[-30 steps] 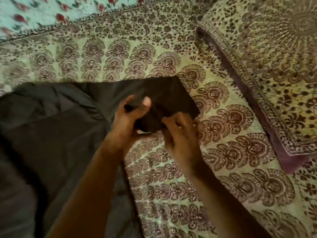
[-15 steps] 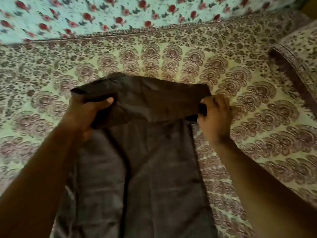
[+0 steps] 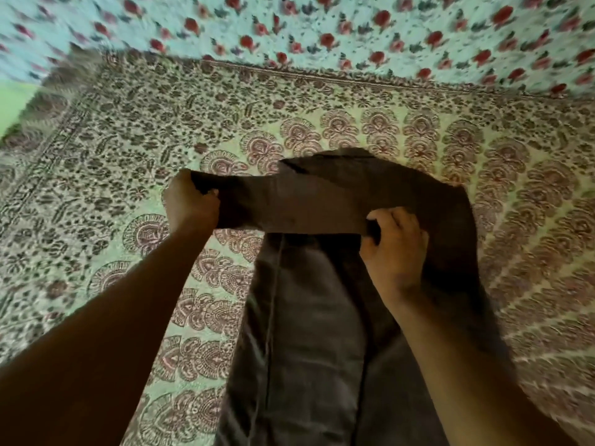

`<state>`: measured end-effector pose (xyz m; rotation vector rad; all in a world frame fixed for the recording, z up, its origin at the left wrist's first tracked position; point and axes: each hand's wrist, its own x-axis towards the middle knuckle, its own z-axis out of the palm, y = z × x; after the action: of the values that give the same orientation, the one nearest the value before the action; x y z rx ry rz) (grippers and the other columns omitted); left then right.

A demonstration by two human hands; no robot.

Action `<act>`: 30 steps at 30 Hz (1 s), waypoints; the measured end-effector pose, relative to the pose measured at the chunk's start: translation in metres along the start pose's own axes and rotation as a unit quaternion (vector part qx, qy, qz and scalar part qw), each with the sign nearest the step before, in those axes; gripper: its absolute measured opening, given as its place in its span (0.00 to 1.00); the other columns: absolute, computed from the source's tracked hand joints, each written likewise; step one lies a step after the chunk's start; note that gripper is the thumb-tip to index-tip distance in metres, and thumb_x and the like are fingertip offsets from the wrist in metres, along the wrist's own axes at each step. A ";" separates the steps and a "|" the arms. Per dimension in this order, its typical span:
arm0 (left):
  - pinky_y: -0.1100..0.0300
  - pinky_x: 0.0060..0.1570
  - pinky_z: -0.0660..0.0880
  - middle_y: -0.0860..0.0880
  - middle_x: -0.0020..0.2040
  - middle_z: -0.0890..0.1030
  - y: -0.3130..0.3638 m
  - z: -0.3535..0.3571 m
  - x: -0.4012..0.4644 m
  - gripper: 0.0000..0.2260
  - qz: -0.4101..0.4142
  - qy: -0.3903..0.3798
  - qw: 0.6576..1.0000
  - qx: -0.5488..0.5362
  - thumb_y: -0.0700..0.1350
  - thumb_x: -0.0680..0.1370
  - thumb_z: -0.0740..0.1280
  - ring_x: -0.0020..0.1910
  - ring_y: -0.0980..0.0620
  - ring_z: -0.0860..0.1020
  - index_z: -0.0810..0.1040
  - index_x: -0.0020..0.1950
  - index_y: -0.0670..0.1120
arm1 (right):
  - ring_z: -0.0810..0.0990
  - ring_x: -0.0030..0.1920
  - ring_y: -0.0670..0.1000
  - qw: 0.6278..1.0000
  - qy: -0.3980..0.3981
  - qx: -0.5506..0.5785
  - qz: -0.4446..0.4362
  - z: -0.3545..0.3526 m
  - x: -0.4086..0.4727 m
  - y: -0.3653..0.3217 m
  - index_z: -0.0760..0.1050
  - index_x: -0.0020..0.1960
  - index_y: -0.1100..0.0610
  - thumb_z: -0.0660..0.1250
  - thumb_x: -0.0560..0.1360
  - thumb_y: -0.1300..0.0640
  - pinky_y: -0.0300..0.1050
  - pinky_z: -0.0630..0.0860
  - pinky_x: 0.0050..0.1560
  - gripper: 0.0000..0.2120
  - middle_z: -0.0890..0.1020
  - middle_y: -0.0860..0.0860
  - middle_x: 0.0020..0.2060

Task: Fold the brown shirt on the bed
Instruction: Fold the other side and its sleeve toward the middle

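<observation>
1. Your left hand [image 3: 190, 204] and right hand [image 3: 394, 243] each pinch one end of a band of the brown shirt [image 3: 309, 317], which lies on the bedspread [image 3: 128, 149]
2. Keep the band between your grips taut and level, then lay it squarely on the body below your hands

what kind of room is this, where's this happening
Most likely a bedroom, on a bed. A green block-printed bedspread covers the surface, a pale blue cloth with red flowers lies beyond it, and both hands hold a brown fabric shirt spread on top.
</observation>
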<state>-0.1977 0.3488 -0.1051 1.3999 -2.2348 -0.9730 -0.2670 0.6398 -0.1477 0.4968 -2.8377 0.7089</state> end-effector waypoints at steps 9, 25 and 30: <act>0.34 0.75 0.54 0.39 0.80 0.59 -0.039 0.031 -0.029 0.32 0.158 -0.109 0.962 0.196 0.47 0.78 0.70 0.79 0.36 0.57 0.60 0.79 0.44 | 0.75 0.64 0.56 0.996 -0.082 -0.026 -0.014 0.031 -0.005 -0.014 0.79 0.63 0.54 0.75 0.67 0.67 0.57 0.68 0.58 0.26 0.78 0.51 0.62; 0.46 0.50 0.68 0.42 0.59 0.78 0.017 0.111 -0.119 0.21 0.456 -0.162 0.850 0.206 0.48 0.69 0.60 0.54 0.38 0.77 0.78 0.59 0.43 | 0.67 0.71 0.62 0.974 -0.105 -0.096 0.174 -0.031 -0.006 0.095 0.77 0.66 0.53 0.72 0.69 0.64 0.71 0.63 0.70 0.26 0.71 0.54 0.68; 0.45 0.59 0.76 0.45 0.71 0.73 0.064 0.158 -0.181 0.24 0.528 -0.342 0.767 0.129 0.43 0.75 0.64 0.65 0.41 0.74 0.72 0.72 0.46 | 0.71 0.68 0.65 0.970 -0.019 -0.094 0.224 -0.039 -0.051 0.119 0.70 0.72 0.54 0.71 0.73 0.62 0.67 0.75 0.61 0.28 0.70 0.59 0.70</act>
<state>-0.2495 0.5859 -0.1596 -0.4243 -3.0678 -0.7738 -0.2594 0.7717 -0.1769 -0.1705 -3.0395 0.4869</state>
